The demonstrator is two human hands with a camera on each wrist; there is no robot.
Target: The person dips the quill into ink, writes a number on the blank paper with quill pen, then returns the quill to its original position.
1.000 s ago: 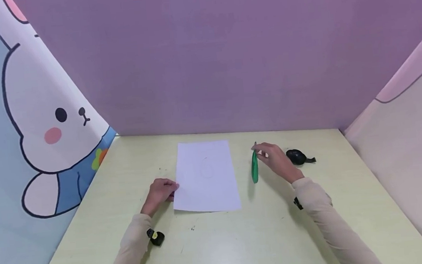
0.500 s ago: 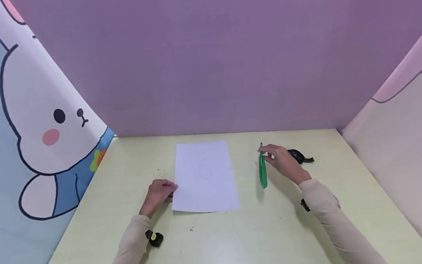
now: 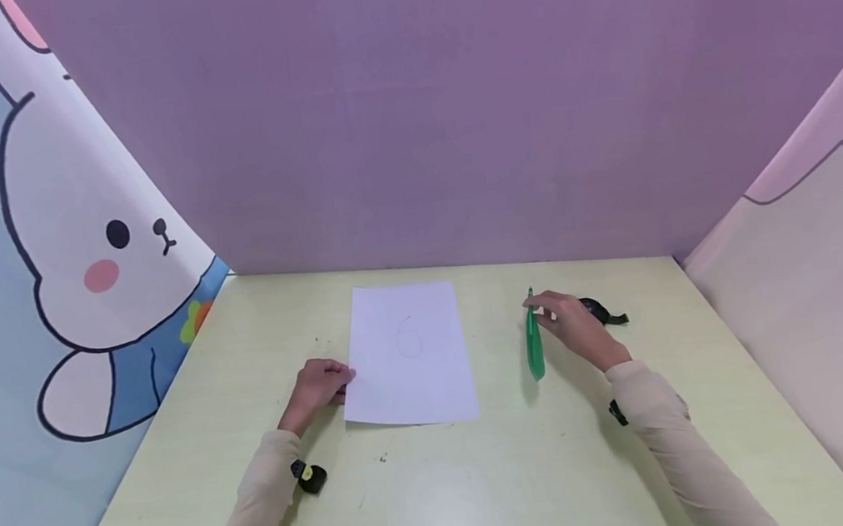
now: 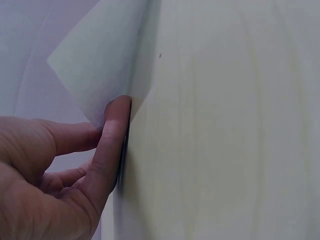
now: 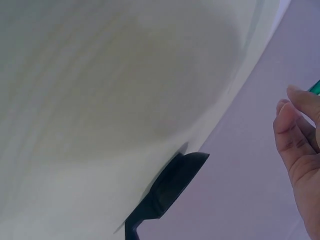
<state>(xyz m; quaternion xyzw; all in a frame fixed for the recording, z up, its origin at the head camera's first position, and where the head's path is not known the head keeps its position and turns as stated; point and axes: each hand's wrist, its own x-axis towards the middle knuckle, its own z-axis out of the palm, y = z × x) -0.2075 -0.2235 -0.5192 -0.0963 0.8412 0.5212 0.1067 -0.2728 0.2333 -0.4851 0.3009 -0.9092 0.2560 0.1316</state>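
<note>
A white sheet of paper (image 3: 410, 385) lies on the table, with a faint line drawing like a 6 in its upper half. My left hand (image 3: 319, 383) pinches its left edge; in the left wrist view the left hand's fingers (image 4: 107, 145) meet at the paper (image 4: 95, 65), which tilts up from the table. Right of the sheet, my right hand (image 3: 570, 323) pinches a slim green leaf-shaped thing (image 3: 534, 349) near its narrow upper end. Its wider end hangs down towards me, over its shadow. Only a bit of the green thing (image 5: 315, 88) shows in the right wrist view.
Partly behind the right hand lies a black rounded object (image 3: 597, 309) with a short strap-like tail. It also shows as a dark shape (image 5: 175, 182) in the right wrist view. A purple wall (image 3: 410, 130) borders the table's (image 3: 442, 495) far edge, with printed cloth at both sides.
My right hand has moved a little to the right and towards me with the green thing, and now covers part of the black object. The left hand and the paper have stayed in place.
</note>
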